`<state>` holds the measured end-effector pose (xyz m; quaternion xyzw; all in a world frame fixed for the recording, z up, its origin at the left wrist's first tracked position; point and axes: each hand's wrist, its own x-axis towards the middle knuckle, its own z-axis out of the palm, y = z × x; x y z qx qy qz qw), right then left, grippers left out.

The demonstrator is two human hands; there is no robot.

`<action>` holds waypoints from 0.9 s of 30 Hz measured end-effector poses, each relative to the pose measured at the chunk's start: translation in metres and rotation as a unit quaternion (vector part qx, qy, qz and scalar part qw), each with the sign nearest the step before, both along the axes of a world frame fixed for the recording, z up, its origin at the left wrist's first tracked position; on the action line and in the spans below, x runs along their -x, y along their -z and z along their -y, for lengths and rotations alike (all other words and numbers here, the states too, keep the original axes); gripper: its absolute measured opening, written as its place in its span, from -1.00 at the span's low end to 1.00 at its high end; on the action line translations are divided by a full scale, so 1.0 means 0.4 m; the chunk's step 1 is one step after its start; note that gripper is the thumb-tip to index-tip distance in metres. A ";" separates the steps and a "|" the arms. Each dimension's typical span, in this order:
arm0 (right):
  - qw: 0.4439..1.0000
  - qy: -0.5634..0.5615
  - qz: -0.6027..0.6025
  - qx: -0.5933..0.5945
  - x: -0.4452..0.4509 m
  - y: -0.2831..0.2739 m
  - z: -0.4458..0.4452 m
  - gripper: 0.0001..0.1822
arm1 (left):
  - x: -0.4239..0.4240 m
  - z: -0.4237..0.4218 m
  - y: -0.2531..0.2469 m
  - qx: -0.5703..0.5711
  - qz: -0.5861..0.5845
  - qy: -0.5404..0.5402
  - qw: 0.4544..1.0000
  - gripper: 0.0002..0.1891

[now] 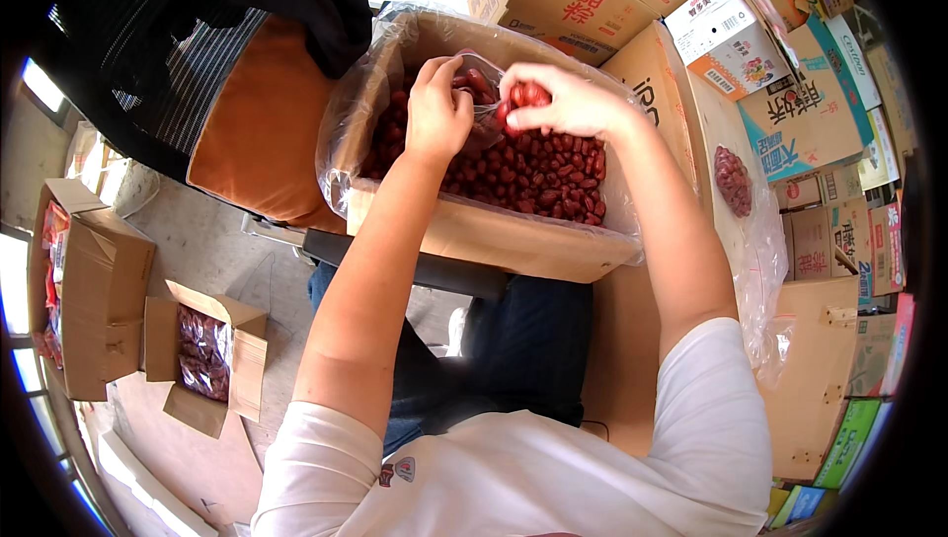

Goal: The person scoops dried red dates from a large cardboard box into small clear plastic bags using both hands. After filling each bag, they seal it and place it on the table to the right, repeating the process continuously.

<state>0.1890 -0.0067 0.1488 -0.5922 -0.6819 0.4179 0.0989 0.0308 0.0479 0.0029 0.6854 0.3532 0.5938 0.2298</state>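
A clear plastic bag (485, 136) with red dried jujubes inside hangs from my left hand (437, 109), which grips its rim. Several jujubes (527, 96) are clasped in my right hand (566, 102), right beside the mouth of that bag. Both hands are above a large cardboard box (474, 237) lined with clear plastic film (342, 130). A deep layer of loose jujubes (533, 174) covers the inside of the box. My left fingers hide part of the bag's opening.
To the right, a filled bag of jujubes (733, 182) lies near loose clear plastic bags (766, 278). Stacked cartons (807, 93) rise behind. An orange cushion (259, 122) rests on a chair at left. An open carton (248, 374) with packed jujubes stands on the floor.
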 end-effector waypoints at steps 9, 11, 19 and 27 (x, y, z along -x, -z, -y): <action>0.980 0.127 -0.044 -0.149 0.006 0.011 -0.070 -0.74 | 0.000 0.004 -0.004 0.011 0.012 0.019 1.000 -0.58; 0.974 0.134 -0.072 -0.166 -0.014 0.027 -0.076 -0.75 | 0.000 0.004 -0.003 0.006 0.004 0.015 1.000 -0.58; 0.948 0.282 -0.122 -0.076 -0.081 0.173 0.039 -0.77 | 0.005 0.009 -0.013 0.049 0.020 0.029 0.998 -0.61; 0.919 0.319 -0.111 -0.202 -0.112 0.400 0.086 -0.48 | 0.002 -0.002 -0.020 -0.041 -0.012 -0.002 0.999 -0.65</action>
